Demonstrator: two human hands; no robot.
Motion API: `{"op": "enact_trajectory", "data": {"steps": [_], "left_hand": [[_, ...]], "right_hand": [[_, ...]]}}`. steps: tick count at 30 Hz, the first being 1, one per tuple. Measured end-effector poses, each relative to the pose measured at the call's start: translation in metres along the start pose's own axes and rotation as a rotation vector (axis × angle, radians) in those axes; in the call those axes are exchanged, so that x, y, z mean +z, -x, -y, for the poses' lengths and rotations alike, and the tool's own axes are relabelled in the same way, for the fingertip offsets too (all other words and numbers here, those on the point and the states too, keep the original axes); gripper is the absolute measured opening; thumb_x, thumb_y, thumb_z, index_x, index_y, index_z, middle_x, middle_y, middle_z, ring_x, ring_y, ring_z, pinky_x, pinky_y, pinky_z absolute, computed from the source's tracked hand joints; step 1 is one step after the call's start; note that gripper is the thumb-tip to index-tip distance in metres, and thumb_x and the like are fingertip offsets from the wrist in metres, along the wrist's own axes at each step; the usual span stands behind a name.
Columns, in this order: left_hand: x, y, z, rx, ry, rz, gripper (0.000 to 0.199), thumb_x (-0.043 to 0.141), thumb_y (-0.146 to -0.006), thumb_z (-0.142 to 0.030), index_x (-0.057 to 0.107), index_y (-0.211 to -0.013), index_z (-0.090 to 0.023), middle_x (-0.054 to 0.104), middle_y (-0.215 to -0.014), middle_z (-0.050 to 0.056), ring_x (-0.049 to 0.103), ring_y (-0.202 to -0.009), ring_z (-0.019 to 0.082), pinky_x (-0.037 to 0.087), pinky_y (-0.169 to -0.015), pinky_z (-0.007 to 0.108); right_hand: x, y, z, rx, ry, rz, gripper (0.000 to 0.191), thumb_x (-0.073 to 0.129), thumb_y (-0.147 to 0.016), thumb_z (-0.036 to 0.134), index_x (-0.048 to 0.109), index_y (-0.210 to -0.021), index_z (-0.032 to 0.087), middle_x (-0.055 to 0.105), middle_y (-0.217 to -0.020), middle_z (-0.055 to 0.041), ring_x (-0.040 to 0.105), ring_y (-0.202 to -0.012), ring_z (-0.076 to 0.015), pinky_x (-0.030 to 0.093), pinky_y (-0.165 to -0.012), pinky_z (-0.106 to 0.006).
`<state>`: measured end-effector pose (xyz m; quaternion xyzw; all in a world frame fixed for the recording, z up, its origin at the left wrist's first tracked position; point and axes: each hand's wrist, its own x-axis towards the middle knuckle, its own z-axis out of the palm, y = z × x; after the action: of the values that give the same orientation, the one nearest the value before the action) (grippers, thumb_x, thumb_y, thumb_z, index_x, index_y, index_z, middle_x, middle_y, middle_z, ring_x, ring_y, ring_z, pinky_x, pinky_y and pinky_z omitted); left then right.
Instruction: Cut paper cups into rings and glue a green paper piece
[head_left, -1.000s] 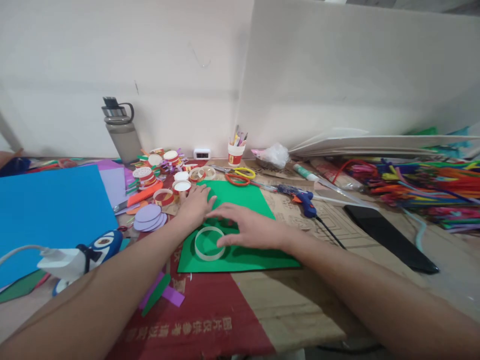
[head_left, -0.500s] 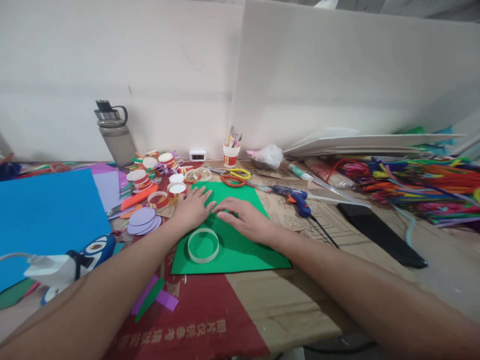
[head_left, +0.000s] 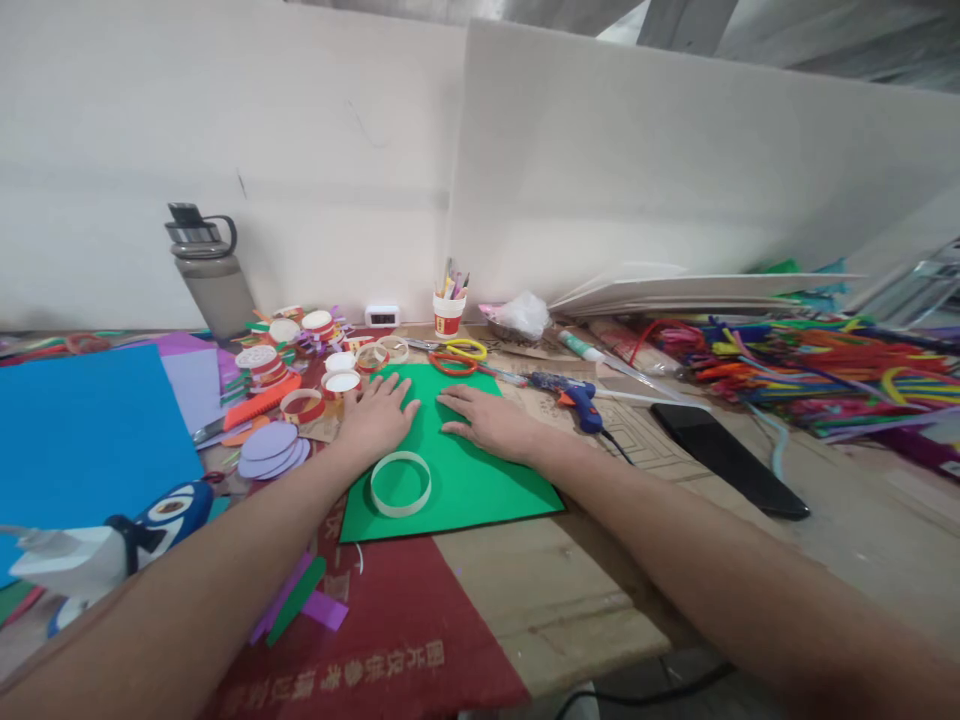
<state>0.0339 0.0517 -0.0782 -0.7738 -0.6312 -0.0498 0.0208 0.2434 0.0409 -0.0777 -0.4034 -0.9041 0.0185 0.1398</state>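
A green sheet lies flat on the cardboard-covered table under both hands. My left hand rests on its left side, fingers spread, holding nothing. On the right part of the sheet lies my right hand, its fingers stretched out and thumb apart, also without anything in it. A white ring sits on the sheet near its front left, just below my left hand. Scissors with red and yellow handles lie beyond the far edge of the sheet.
Left are a blue sheet, purple discs, an orange cutter knife, paper cup pieces and a water bottle. A blue glue gun, a black phone-like slab and colourful pipe cleaners lie right.
My hands have moved apart on the green sheet, the right one away from the left. The whole view has shifted slightly, with the table's things appearing further left.
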Motion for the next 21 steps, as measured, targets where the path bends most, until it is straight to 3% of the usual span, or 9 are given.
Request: {"op": "enact_trajectory", "data": {"steps": [10,14,17,21], "left_hand": [[-0.002,-0.002,0.005,0.027,0.022,-0.024,0.057,0.028,-0.095,-0.049,0.045,-0.143,-0.024,0.035,-0.155,0.004,0.028,-0.143,0.029,0.025,-0.111,0.056],[-0.004,0.000,0.007,0.030,0.029,-0.041,0.056,0.030,-0.095,-0.049,0.048,-0.141,-0.024,0.038,-0.153,0.003,0.031,-0.142,0.028,0.027,-0.111,0.054],[-0.004,-0.001,0.007,0.033,0.019,-0.051,0.055,0.030,-0.095,-0.049,0.048,-0.141,-0.024,0.039,-0.153,0.003,0.032,-0.142,0.028,0.028,-0.110,0.054],[-0.004,-0.001,0.006,0.036,0.009,-0.056,0.055,0.030,-0.095,-0.048,0.050,-0.140,-0.023,0.040,-0.152,0.005,0.032,-0.141,0.030,0.030,-0.109,0.054]], "right_hand": [[0.002,-0.002,-0.001,0.033,-0.012,-0.019,0.045,0.044,-0.098,0.038,0.054,-0.135,0.013,0.050,-0.143,-0.0131,0.050,-0.128,-0.0252,0.041,-0.106,-0.037],[-0.005,0.000,-0.002,0.038,0.020,-0.088,0.035,0.045,-0.098,0.034,0.062,-0.123,0.015,0.063,-0.126,-0.0109,0.056,-0.117,-0.0218,0.042,-0.100,-0.033],[-0.023,0.003,-0.010,0.151,0.103,-0.177,0.029,0.047,-0.097,0.030,0.066,-0.115,0.017,0.067,-0.114,-0.0098,0.059,-0.108,-0.0210,0.042,-0.095,-0.031],[-0.053,0.014,-0.038,0.448,0.268,-0.213,0.027,0.049,-0.095,0.029,0.068,-0.108,0.016,0.067,-0.108,-0.0123,0.059,-0.101,-0.0239,0.043,-0.085,-0.032]]}}
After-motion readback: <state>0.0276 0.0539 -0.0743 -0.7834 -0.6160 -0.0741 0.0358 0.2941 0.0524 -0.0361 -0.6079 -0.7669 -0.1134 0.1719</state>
